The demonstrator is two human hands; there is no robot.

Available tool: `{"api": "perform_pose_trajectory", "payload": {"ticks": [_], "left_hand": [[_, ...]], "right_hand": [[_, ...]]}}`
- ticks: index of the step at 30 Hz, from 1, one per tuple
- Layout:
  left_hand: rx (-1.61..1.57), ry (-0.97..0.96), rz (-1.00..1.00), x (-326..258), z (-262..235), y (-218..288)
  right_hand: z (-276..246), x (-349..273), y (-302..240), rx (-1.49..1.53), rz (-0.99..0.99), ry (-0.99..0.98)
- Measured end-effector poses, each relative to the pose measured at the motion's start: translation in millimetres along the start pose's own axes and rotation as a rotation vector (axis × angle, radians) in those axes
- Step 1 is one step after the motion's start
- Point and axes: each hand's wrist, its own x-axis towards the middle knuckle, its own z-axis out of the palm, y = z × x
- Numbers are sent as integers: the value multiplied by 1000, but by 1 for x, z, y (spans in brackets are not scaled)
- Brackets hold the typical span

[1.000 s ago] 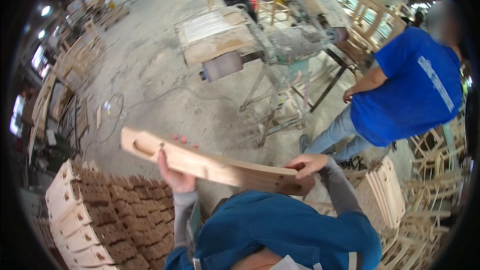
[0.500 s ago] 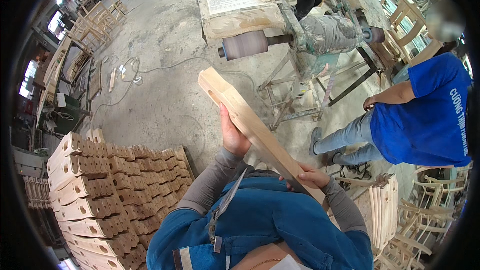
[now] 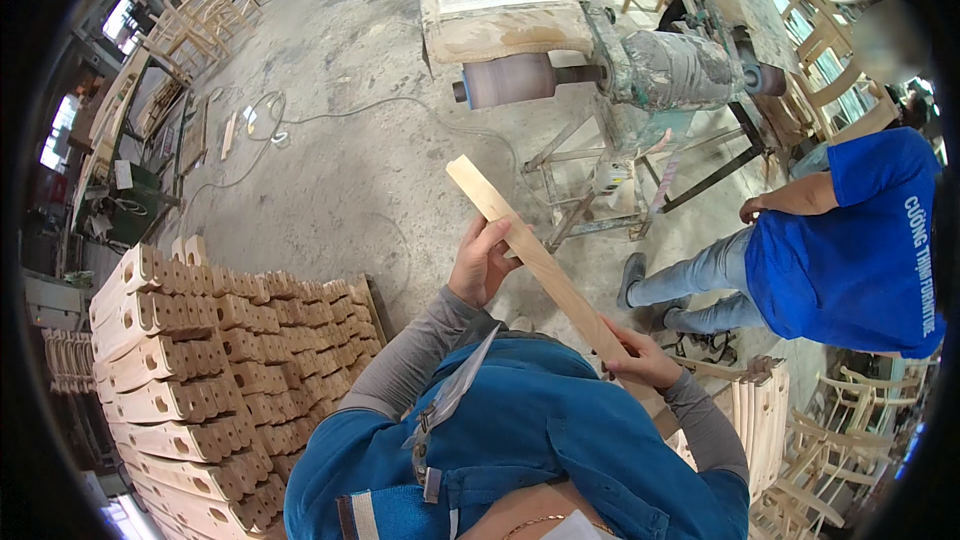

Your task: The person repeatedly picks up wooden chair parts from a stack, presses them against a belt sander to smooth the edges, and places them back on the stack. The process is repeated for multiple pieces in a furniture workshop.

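1. The wooden chair part is held edge-on, slanting up and away in front of the chest.
2. The left hand pinches its middle; the right hand clamps its lower end.
3. Sighting along the edge calls for steady wrists and well-spaced hands, clear of the sanding drum beyond.

Both forearms rise from the lower edge in grey sleeves under a blue top. The left hand is lifted in front of the chest, wrist bent back, its fingers curled forward with the thumb set opposite them in a closed grasp. The right hand sits lower and nearer the body, palm down, fingers folded in a grip; how tightly they close is hard to tell, since the knuckles hide the tips. Both elbows are bent.
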Motion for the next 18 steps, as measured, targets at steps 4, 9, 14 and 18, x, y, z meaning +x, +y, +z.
{"api": "perform_pose_trajectory", "payload": {"ticks": [4, 9, 14, 18], "left_hand": [[-33, 17, -67, 2, -16, 2], [-9, 80, -205, 18, -15, -10], [25, 127, -316, 49, -11, -10], [59, 76, -425, 83, -22, -2]], "right_hand": [[1, -7, -10, -91, 7, -3], [-5, -9, -11, 127, 84, -87], [4, 18, -28, 492, 122, 24], [8, 39, -36, 593, 135, 135]]}}
